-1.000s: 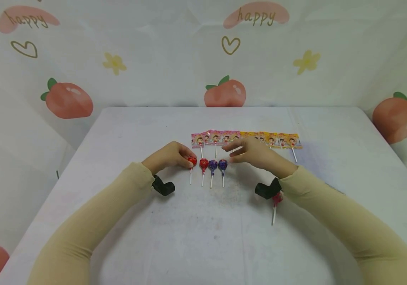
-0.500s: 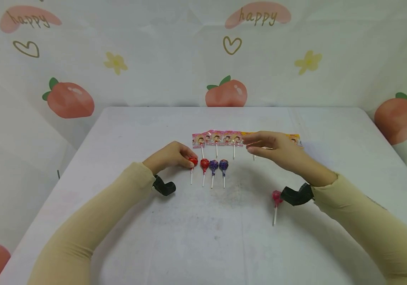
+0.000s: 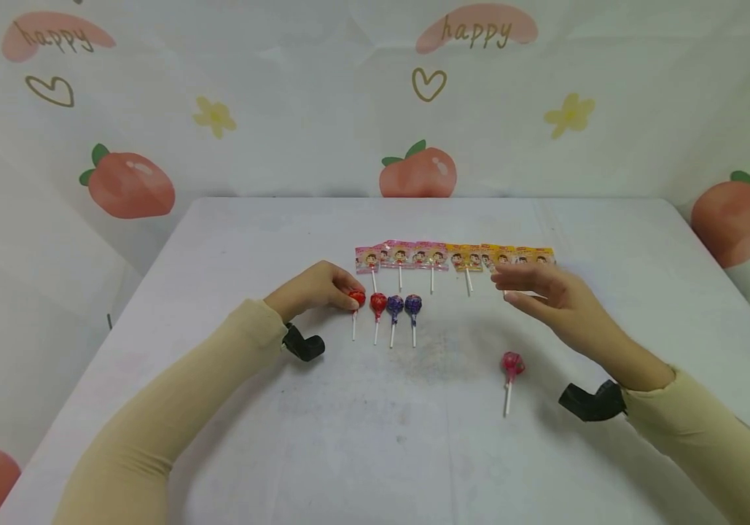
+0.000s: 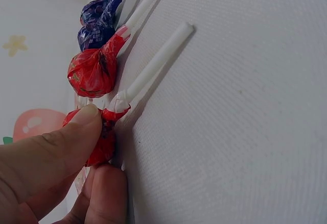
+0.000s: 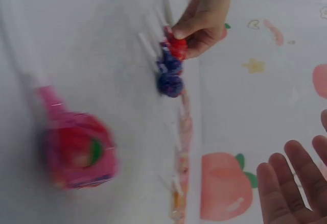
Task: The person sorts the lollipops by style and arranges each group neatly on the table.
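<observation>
My left hand (image 3: 315,288) pinches the round head of a red lollipop (image 4: 104,145) between thumb and fingers; its white stick points toward me along the table. To its right lie a second red lollipop (image 3: 377,303) and two purple lollipops (image 3: 395,305), side by side in a row. My right hand (image 3: 555,302) is held above the table with fingers extended and nothing in them. In the head view, a pink lollipop (image 3: 512,363) lies nearer to me, below that hand. It looks large and blurred in the right wrist view.
Behind the row lie several flat lollipops in pink wrappers (image 3: 399,254) and yellow wrappers (image 3: 464,257), sticks toward me; my right hand partly covers some yellow ones. They rest on a white table (image 3: 361,452) against a peach-printed backdrop (image 3: 309,102).
My right hand has moved right, away from the purple lollipops, uncovering most yellow wrappers and the pink lollipop. My left hand stays on the red lollipop.
</observation>
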`<action>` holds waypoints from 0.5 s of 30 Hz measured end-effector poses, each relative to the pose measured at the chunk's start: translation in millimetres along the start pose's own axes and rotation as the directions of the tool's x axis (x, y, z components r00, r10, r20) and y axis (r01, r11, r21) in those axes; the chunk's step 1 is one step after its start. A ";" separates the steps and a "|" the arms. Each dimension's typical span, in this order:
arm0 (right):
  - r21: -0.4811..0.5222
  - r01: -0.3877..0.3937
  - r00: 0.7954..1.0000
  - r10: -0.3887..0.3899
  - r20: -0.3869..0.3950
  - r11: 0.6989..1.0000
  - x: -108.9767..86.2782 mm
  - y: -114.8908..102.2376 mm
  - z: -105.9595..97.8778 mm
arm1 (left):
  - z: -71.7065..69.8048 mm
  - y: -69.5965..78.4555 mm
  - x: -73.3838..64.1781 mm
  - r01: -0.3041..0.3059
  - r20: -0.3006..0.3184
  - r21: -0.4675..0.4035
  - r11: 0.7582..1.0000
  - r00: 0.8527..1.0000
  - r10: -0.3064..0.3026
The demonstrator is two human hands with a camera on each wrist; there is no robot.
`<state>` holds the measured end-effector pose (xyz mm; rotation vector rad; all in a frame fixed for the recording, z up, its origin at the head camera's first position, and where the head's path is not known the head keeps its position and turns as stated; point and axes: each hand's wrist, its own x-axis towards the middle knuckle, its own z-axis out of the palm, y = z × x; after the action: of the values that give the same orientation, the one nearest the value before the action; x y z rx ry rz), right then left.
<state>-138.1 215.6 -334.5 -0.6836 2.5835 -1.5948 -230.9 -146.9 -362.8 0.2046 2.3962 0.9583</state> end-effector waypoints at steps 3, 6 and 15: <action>-0.020 0.007 1.000 -0.007 -0.001 1.000 -11.2 7.0 2.1 | -0.2 0.1 -0.5 0.004 -0.002 0.001 1.000 1.000 -0.004; 0.008 -0.008 1.000 0.008 0.025 1.000 -22.5 14.7 3.6 | 0.0 -0.1 -0.4 0.008 -0.002 -0.002 1.000 1.000 -0.008; -0.067 -0.052 0.988 0.061 0.141 0.996 -46.8 31.5 10.4 | 0.3 0.0 -1.7 0.003 -0.003 -0.013 1.000 1.000 -0.003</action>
<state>-104.3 236.5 -375.8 -0.6946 2.5357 -1.3995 -229.3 -147.3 -362.3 0.1948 2.3917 0.9730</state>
